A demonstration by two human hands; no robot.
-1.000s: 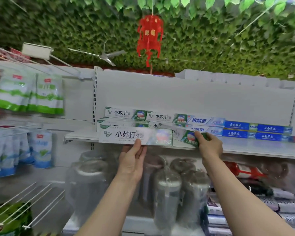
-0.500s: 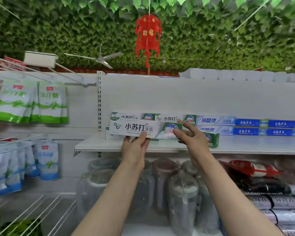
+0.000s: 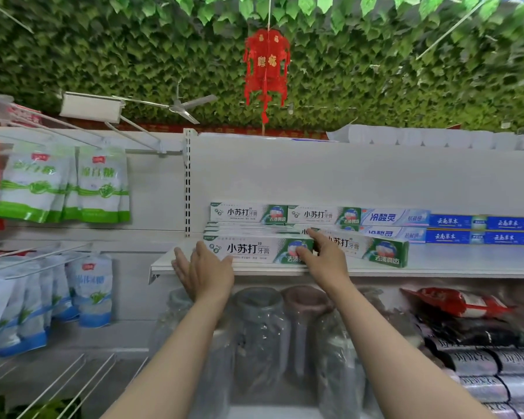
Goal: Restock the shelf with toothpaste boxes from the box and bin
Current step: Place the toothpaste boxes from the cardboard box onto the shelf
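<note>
Toothpaste box (image 3: 256,249) lies at the shelf (image 3: 466,263) front edge, frame centre.
Light, stiff, slick-printed carton, likely best held by its ends; left hand (image 3: 208,272) flat, fingers straight against its left end, right hand (image 3: 322,257) curled over its right end.

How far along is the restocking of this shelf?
Partly done. Done: white-green, pale blue and dark blue toothpaste boxes already line the back of the shelf. In hand: the left hand and right hand are touching the front toothpaste box at the shelf's front edge. Left: bare shelf remains at front right; the supply box and bin are out of view.
</note>
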